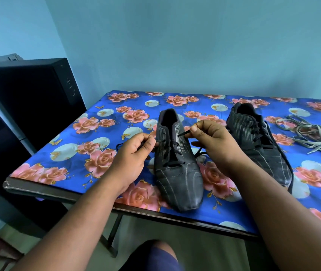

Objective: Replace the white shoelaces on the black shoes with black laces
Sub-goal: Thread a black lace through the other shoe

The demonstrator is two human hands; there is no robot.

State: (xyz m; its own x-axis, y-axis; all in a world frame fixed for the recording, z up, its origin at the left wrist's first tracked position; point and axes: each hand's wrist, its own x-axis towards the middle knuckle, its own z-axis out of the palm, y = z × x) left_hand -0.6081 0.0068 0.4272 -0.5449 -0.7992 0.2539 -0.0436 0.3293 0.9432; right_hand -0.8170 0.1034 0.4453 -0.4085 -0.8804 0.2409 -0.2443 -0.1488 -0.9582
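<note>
The near shoe (pixel 177 163) lies at the table (pixel 38 187) front edge, toe toward the person, half laced in black; feed the lace tip (pixel 184 133) straight into the next eyelet, keeping both ends evenly taut; right hand (pixel 210 141) fingers pinch that tip; left hand (pixel 134 151) fingers pinch the other end; second shoe (pixel 259 141) stands laced at right; white laces (pixel 312 137) heaped beyond it, clear of the work.

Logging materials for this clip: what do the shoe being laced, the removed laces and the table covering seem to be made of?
Near shoe: looks like matte black leather or synthetic, with stitched pale lines and creases. White laces: flat woven tape, by their ribbon-like loops. Table cover: probably smooth printed fabric or plastic sheet, slightly glossy floral print; cannot tell which.
</note>
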